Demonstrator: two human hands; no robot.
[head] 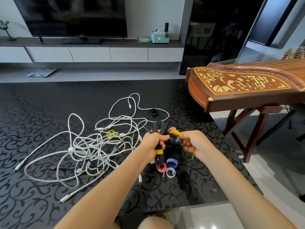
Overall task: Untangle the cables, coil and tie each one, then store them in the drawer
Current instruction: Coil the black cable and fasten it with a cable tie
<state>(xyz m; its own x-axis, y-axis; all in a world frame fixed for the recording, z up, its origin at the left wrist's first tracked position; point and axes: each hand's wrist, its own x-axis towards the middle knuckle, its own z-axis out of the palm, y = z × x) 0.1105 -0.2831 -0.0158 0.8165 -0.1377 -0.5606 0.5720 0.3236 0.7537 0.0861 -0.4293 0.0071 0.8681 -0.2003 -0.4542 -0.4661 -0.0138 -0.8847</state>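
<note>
One dark patterned rug is spread beneath everything, and the task's things are laid on it. A black television is seen at twelve o'clock, above a low console whose white drawer fronts are all closed. A wooden zither on a stand is set at two o'clock. A wide tangle of white cables is strewn at nine o'clock of the hands, well apart from the drawer fronts. A coiled black cable is held upright by the left hand, whose grip is curled tight round it just above a yellow tie wound round the coil. The grip of the right hand, at three o'clock of the left, is closed in a pinch on a yellow strap near the coil's top. Blue, pink and white tie rolls are heaped at six o'clock of the coil.
</note>
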